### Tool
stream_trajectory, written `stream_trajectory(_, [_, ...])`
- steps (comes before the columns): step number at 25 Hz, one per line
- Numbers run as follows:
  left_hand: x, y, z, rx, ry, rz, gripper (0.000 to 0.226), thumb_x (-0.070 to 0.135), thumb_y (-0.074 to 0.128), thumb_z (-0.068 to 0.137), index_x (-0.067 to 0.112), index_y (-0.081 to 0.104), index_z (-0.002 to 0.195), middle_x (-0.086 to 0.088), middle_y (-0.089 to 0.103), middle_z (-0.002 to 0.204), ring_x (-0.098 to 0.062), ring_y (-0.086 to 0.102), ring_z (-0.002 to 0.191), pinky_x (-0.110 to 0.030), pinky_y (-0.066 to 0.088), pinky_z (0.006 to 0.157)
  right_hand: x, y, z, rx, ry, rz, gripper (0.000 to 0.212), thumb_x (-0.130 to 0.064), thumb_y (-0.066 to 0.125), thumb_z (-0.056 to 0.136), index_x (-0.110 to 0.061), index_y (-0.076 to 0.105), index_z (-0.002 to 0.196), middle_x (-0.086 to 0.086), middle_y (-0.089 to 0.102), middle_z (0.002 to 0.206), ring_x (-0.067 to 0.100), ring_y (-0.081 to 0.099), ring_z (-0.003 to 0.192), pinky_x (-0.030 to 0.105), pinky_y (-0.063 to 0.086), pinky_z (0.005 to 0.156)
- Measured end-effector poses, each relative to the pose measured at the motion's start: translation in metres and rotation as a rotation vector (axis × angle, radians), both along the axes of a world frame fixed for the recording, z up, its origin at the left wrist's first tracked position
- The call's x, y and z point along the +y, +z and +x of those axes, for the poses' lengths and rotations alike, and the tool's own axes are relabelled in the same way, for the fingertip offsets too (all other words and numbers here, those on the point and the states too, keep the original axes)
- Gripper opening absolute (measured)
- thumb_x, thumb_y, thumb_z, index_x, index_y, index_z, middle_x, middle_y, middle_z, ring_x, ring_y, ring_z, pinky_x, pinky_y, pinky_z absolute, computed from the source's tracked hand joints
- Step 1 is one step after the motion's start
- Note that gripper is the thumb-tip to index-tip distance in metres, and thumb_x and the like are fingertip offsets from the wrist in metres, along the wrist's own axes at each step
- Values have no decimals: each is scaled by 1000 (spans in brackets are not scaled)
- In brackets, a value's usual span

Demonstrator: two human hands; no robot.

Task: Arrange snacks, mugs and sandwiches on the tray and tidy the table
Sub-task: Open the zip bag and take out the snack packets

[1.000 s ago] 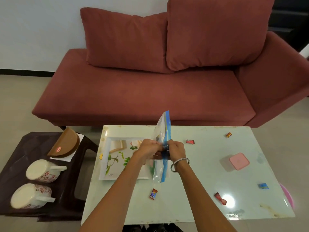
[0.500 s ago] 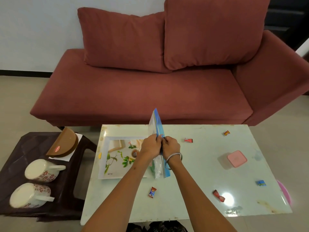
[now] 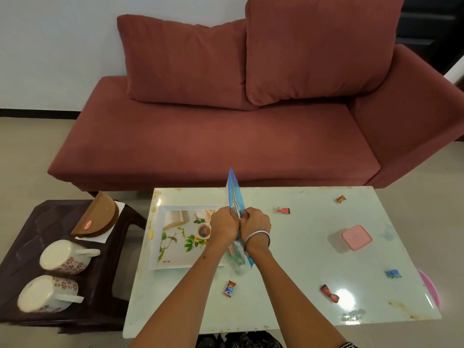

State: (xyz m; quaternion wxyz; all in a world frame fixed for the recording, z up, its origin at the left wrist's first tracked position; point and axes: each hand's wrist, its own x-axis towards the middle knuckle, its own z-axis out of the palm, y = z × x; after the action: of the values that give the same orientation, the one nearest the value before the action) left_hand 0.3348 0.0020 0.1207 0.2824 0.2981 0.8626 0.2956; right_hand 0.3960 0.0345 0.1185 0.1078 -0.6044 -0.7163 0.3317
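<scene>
My left hand [image 3: 224,226] and my right hand [image 3: 255,224] both pinch the top of a clear zip bag with a blue strip [image 3: 235,193], held upright above the pale table [image 3: 296,252]. Sweets show inside the bag's lower part [image 3: 236,257]. A leaf-printed tray [image 3: 175,237] lies flat just left of my hands. Loose wrapped candies lie on the table: a red one at the back [image 3: 283,210], an orange one [image 3: 341,198], a blue one [image 3: 393,273], a red one in front [image 3: 329,293] and one near my left arm [image 3: 230,288].
A pink-lidded box [image 3: 356,237] stands on the table's right half. On the dark side table [image 3: 22,237] at the left lie two floral mugs [image 3: 66,254] [image 3: 47,293] on their sides and a brown half-round box [image 3: 99,217]. A red sofa [image 3: 226,136] stands behind.
My hands have moved together at the bag's top and slightly away from me, and the bag's blue top edge now stands narrower and more upright. The objects on both tables have not moved.
</scene>
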Motion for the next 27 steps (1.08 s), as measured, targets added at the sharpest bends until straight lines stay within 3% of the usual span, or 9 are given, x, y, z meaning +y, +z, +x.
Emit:
stream_trajectory(6, [-1,7,9,74,117,-81,21,16,48,91,-1,60,92,-19,66,96,-30,62,86,-32,42,62,6,-7,10,-165,-26,1,25,-23,52,88,-1,62,92,19,68,96,36,63,89,31,42,66])
stream_trajectory(10, [-12,6,-1,183,23,-96,25,19,45,93,-1,59,94,-17,59,101,-28,59,89,-33,42,69,21,-13,21,-184,-87,40,24,-18,48,92,0,63,96,22,67,99,40,62,93,36,48,71])
stream_trajectory(13, [-24,3,-19,240,-36,64,7,-2,54,81,4,54,79,-14,57,84,-26,55,77,-33,41,61,33,-17,39,-202,-125,55,24,-17,49,93,0,63,99,23,67,101,41,62,95,38,49,74])
stream_trajectory(16, [-32,3,-28,260,-134,137,29,-18,47,67,10,49,67,-11,55,70,-27,51,66,-40,46,54,48,-19,58,-184,-201,69,23,-16,51,92,0,65,100,23,68,97,40,63,90,38,50,72])
stream_trajectory(19, [-36,0,-35,313,-238,113,29,-13,51,74,6,68,89,-13,70,97,-28,60,87,-41,54,78,66,-19,76,-193,-261,80,21,-15,54,90,0,67,95,22,68,91,39,63,84,35,44,63])
stream_trajectory(22, [-32,1,-32,329,-250,150,39,-7,54,78,3,63,114,-13,65,119,-29,60,109,-35,44,98,74,-21,83,-214,-270,81,20,-16,56,89,-1,67,94,21,68,88,38,63,81,34,43,62])
stream_trajectory(24, [-27,4,-25,310,-246,177,43,-9,50,79,2,59,119,-14,63,122,-26,58,113,-30,40,103,70,-19,79,-231,-258,95,18,-16,57,88,-3,66,96,19,68,89,36,64,81,35,48,64])
stream_trajectory(27, [-20,8,-16,282,-254,185,41,-3,50,82,2,57,122,-15,62,124,-26,58,113,-32,41,103,58,-17,69,-192,-191,182,20,-10,63,83,-10,57,102,15,63,96,32,61,85,37,51,69])
